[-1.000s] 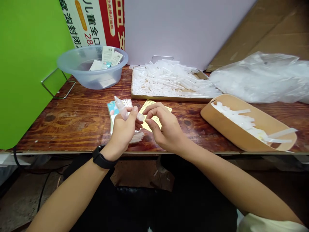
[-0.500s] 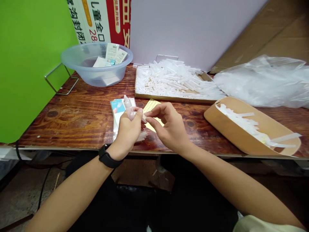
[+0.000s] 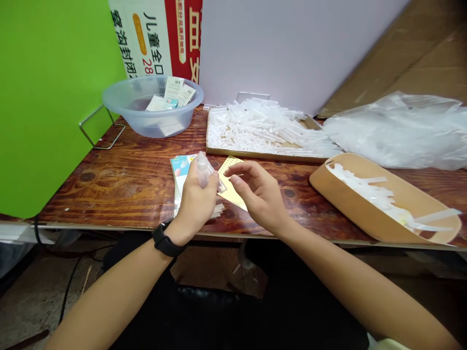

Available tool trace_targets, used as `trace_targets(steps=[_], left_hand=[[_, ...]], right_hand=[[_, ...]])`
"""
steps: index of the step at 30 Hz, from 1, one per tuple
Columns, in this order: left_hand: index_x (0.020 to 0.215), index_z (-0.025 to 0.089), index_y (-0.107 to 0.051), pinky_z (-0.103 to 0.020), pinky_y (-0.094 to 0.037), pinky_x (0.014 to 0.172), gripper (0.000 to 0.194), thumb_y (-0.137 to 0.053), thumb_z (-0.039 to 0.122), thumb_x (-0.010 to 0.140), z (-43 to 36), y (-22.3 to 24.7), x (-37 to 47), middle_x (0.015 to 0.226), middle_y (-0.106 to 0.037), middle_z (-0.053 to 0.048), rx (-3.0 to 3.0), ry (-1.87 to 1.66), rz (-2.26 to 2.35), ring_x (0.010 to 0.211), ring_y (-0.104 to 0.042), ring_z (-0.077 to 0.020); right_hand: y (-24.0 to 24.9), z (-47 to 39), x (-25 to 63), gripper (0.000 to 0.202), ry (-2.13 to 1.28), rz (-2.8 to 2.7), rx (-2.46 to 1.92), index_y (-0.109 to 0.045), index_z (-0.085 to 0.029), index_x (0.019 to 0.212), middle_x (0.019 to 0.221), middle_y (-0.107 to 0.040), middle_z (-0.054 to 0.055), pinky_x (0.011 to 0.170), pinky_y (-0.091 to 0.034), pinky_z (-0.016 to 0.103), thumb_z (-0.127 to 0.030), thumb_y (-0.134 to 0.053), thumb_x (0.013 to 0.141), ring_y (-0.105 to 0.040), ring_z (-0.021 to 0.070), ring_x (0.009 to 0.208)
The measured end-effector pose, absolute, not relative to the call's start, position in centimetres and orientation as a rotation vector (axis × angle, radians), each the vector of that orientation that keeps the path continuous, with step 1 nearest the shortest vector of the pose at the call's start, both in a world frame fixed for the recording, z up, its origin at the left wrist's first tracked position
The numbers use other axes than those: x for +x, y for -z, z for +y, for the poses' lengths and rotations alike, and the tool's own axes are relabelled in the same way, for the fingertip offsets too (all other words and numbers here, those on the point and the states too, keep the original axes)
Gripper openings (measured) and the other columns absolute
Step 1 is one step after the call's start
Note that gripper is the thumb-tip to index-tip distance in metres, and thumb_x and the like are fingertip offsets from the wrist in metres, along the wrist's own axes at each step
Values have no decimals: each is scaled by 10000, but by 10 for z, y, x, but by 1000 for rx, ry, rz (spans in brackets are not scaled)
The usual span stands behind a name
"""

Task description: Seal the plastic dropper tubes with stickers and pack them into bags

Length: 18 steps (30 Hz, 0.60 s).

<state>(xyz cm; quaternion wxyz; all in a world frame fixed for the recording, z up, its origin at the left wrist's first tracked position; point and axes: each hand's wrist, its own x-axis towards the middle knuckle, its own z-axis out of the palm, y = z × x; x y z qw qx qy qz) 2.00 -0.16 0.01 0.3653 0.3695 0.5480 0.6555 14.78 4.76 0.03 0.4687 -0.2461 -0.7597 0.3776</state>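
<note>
Wooden table (image 3: 120, 170): basin (image 3: 153, 114) far-left, tube tray (image 3: 262, 131) behind hands.

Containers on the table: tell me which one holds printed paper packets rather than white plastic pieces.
The clear round plastic basin at the far left, by the green board. The flat cardboard tray and tan scoop-shaped tray hold white plastic pieces.

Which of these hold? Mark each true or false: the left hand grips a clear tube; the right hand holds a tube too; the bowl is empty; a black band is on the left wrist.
1. The left hand grips a clear tube: true.
2. The right hand holds a tube: false, its fingers are spread and hold nothing.
3. The clear bowl is empty: false, it holds printed packets.
4. A black band is on the left wrist: true.
</note>
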Motion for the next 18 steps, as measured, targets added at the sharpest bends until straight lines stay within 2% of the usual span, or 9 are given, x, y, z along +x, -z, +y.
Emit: trace_targets(steps=[3, 7, 9, 12, 15, 18], left_hand=[[1258, 225, -451, -201, -454, 617, 509, -620, 198, 778, -1, 1, 21, 811, -596, 14, 1040, -1659, 1386, 649, -551, -100], [1035, 162, -574, -208, -447, 613, 262, -589, 212, 778, 0, 0, 20, 808, -598, -7, 996, -1564, 1267, 671, -546, -105], [993, 155, -592, -210, -450, 634, 235, -603, 231, 771, 0, -1, 19, 831, -611, -13, 886, -1571, 1197, 701, -557, -106], [976, 159, -601, -203, -454, 677, 249, -648, 236, 743, 0, -1, 20, 814, -614, 1, 759, -1648, 1120, 732, -564, -97], [829, 147, -603, -182, -444, 659, 158, -663, 269, 749, -1, -1, 20, 736, -585, 18, 793, -1710, 1099, 689, -538, -75], [766, 137, -586, -196, -462, 638, 229, -638, 360, 786, -1, -2, 18, 727, -579, 2, 918, -1681, 1144, 680, -545, -87]], right_hand=[[-1, 49, 149, 227, -889, -1859, -654, -550, -198, 974, 977, -600, 65, 790, -509, 325, -400, -586, 877, -596, 174, 890], [-4, 47, 148, 223, -921, -1921, -765, -508, -186, 914, 875, -576, 41, 653, -499, 277, -380, -602, 858, -577, 147, 759], [-5, 43, 146, 206, -971, -1959, -799, -507, -180, 901, 837, -579, 38, 606, -489, 264, -360, -597, 858, -570, 143, 722], [-4, 36, 142, 147, -1029, -2001, -775, -532, -172, 900, 827, -618, 46, 616, -493, 269, -313, -566, 871, -590, 149, 729], [-4, 33, 141, 106, -1018, -2014, -721, -563, -162, 912, 834, -648, 50, 647, -496, 275, -259, -551, 871, -607, 148, 730], [-8, 36, 144, 97, -903, -1972, -732, -573, -163, 882, 817, -642, 45, 660, -491, 277, -257, -554, 869, -605, 148, 723]])
